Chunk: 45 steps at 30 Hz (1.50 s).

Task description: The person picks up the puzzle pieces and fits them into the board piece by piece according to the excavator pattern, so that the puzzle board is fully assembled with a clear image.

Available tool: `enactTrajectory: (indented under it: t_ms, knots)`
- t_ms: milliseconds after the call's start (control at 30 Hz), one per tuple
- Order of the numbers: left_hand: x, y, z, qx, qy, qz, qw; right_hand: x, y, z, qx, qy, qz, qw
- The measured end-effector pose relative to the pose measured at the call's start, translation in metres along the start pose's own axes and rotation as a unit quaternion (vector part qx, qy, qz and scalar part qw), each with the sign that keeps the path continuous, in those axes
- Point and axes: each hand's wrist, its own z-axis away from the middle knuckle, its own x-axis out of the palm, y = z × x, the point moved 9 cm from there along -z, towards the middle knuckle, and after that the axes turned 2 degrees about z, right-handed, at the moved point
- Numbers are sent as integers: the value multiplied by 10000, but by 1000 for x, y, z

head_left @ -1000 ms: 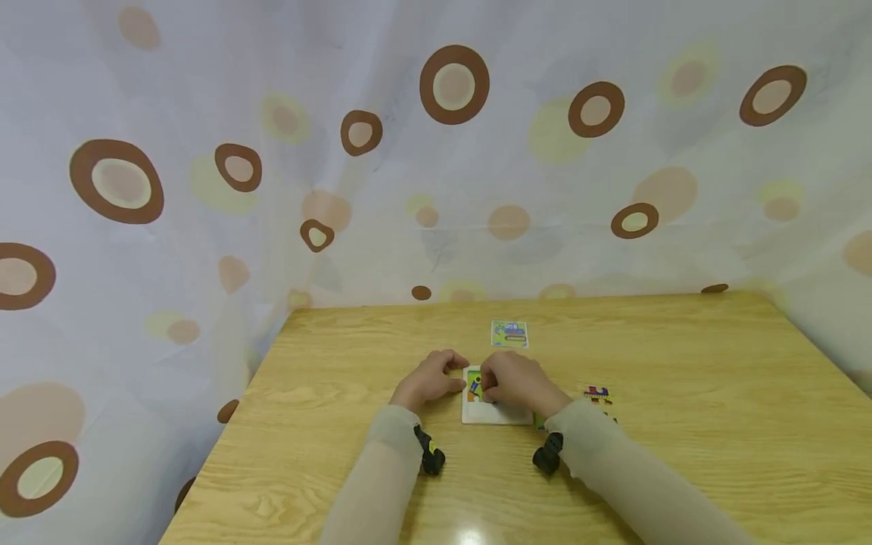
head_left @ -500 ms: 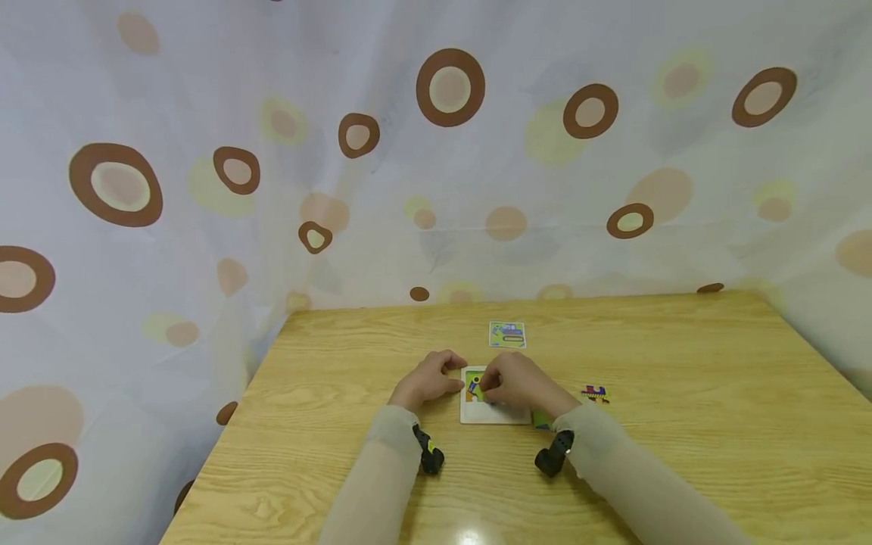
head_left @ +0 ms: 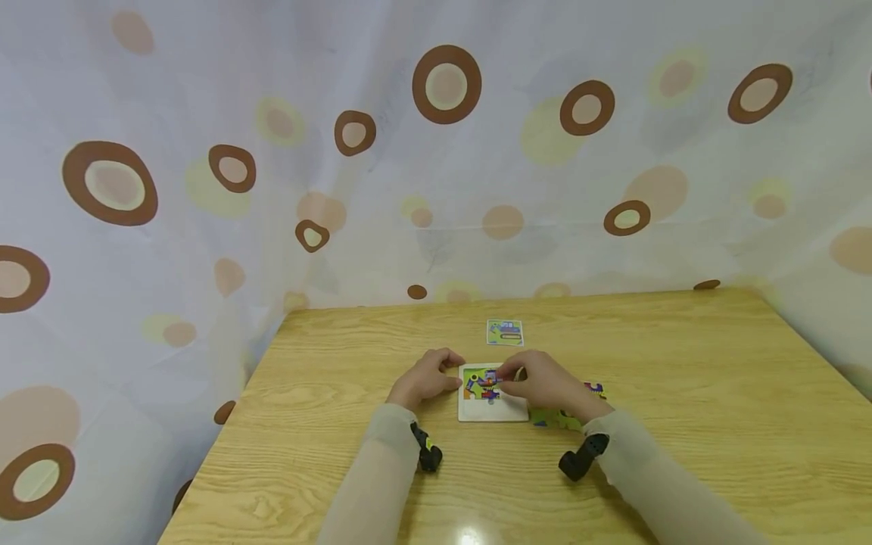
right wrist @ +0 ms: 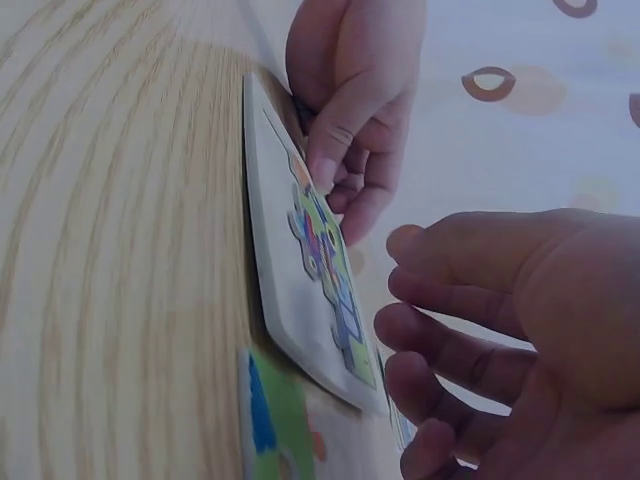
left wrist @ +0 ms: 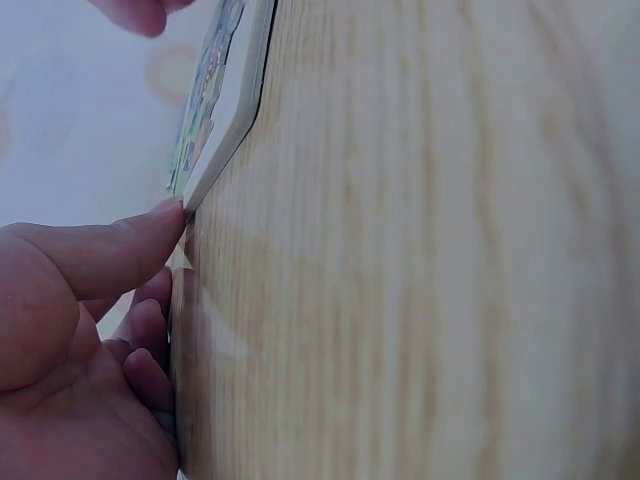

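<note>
A white puzzle tray (head_left: 477, 413) lies flat on the table in front of me. Joined jigsaw pieces (head_left: 481, 384), with an excavator picture, fill its far part, while a strip along the near side is bare white. My left hand (head_left: 424, 378) holds the tray's left edge; in the left wrist view the thumb (left wrist: 140, 245) presses a corner and other fingers curl beside it. Over the tray's right side is my right hand (head_left: 541, 382). Its loosely bent fingers (right wrist: 450, 255) hold nothing and stand apart from the pieces in the right wrist view.
Loose green puzzle pieces (head_left: 545, 417) lie right of the tray, partly under the right wrist. A red and blue piece (head_left: 595, 389) is farther right. Behind the tray sits a small picture card (head_left: 505, 332). A patterned curtain (head_left: 381, 250) borders the wooden table.
My right hand has moved right across the tray, uncovering red and blue pieces beneath it, and its thumb and forefinger have parted. The left hand has stayed at the tray's left edge.
</note>
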Motion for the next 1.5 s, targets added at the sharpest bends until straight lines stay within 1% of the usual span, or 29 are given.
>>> enactTrajectory:
  t_ms: [167,400,533,633,800,1000,1067,1133,1233,1300,1400,1500]
  knots:
    - [0,-1,-1,-8,17,4,10000,-16,9,14,121,219,98,9996]
    - [0,-1,-1,-59,40,7,10000,-41,17,34,11,438,391,9983]
    - [0,-1,0,-62,33,55,10000,-52,27,42,0,524,549,9971]
    - [0,0,1,-61,20,66,10000,-61,36,49,101,567,595,9966]
    - [-1,1,3,-78,11,150,9999,-72,47,61,106,607,643,9960]
    - [0,-1,1,-45,6,155,9999,-80,64,70,14,557,768,9955]
    - [0,-2,0,-39,9,133,9999,-81,66,73,-51,512,776,9957]
    - [0,-3,0,-42,17,123,9999,-82,68,76,-21,457,741,9962]
    - [0,-2,0,-29,29,105,9999,-81,70,80,-51,286,684,9972]
    - [0,-1,1,-29,26,112,9999,-81,73,80,-39,186,678,9975]
    - [0,-1,1,-14,35,106,9999,-81,76,78,-128,39,799,9967]
    - [0,-1,1,-20,33,121,9999,-81,80,76,-111,-48,891,9960]
